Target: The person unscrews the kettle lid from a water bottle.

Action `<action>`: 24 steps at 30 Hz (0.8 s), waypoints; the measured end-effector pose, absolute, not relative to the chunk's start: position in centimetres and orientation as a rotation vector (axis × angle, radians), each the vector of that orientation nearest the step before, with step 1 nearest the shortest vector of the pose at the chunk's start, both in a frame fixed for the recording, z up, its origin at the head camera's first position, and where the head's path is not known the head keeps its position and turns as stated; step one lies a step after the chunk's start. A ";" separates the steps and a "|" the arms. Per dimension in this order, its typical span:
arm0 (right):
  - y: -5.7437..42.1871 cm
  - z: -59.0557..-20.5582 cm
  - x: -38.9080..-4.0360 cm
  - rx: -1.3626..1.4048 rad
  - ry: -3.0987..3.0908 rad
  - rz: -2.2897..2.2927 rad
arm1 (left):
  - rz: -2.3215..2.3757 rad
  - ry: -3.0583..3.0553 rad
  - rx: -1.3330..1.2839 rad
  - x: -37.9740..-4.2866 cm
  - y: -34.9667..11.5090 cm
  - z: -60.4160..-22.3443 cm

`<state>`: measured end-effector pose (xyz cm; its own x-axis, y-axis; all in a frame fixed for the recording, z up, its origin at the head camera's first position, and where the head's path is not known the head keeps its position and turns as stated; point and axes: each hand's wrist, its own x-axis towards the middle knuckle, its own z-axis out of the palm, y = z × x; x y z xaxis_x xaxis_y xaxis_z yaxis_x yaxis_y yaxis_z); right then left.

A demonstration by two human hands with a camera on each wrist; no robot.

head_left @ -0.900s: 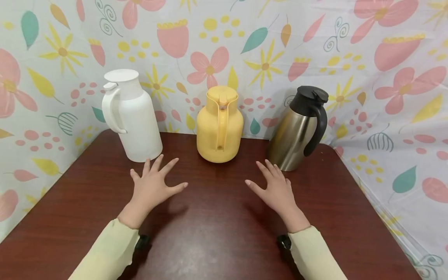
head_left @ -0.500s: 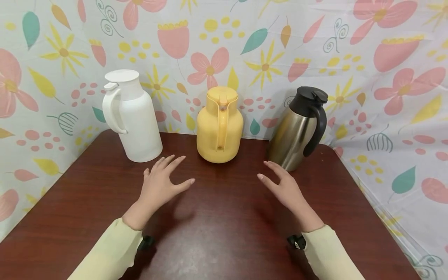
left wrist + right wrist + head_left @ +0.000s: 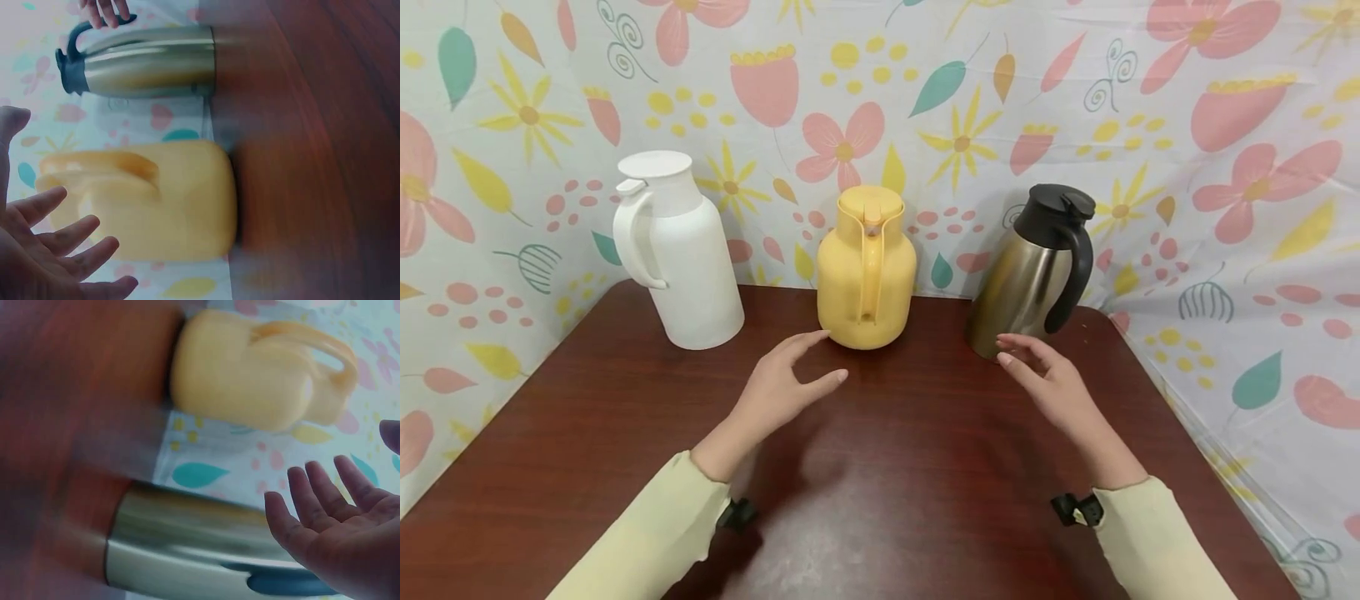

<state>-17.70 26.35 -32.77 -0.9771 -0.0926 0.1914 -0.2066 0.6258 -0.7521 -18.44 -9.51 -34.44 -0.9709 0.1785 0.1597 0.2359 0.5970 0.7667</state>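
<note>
A yellow thermos jug (image 3: 867,275) stands upright at the back middle of the table, its handle facing me. My left hand (image 3: 778,387) hovers in front of it to the left, fingers spread and holding nothing; in the left wrist view the fingertips overlap the jug's handle side. To the right stands a steel thermos jug (image 3: 1018,279) with a black lid and handle. My right hand (image 3: 1051,385) is in front of this jug's base, fingers relaxed, nothing in them. At the back left is a white thermos jug (image 3: 692,258), with neither hand near it.
The dark wooden table (image 3: 880,500) reaches back to a white floral cloth (image 3: 970,100), which hangs close behind the jugs and along both sides. Black wrist cameras hang below both sleeves.
My left hand has moved right, from in front of the white jug toward the yellow one. My right hand has also shifted right, in front of the steel jug. The jugs stay put.
</note>
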 end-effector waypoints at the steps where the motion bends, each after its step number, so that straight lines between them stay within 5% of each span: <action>1: 26.7 -32.5 -17.7 0.246 -2.699 1.275 | -1.365 -2.744 -0.370 -18.5 -9.2 -34.3; 17: 32.2 -27.7 -18.0 0.380 -2.077 1.892 | -1.738 -2.641 -0.634 -19.6 -2.8 -30.1; 24: 35.2 -25.5 -18.6 0.336 -2.156 1.827 | -1.739 -2.646 -0.710 -20.9 -0.1 -28.0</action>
<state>-18.65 35.20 -25.48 -0.9292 0.0122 0.3693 -0.3623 0.1666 -0.9170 -20.91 -0.06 -27.98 -0.8992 0.4110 0.1500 0.3007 0.3315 0.8942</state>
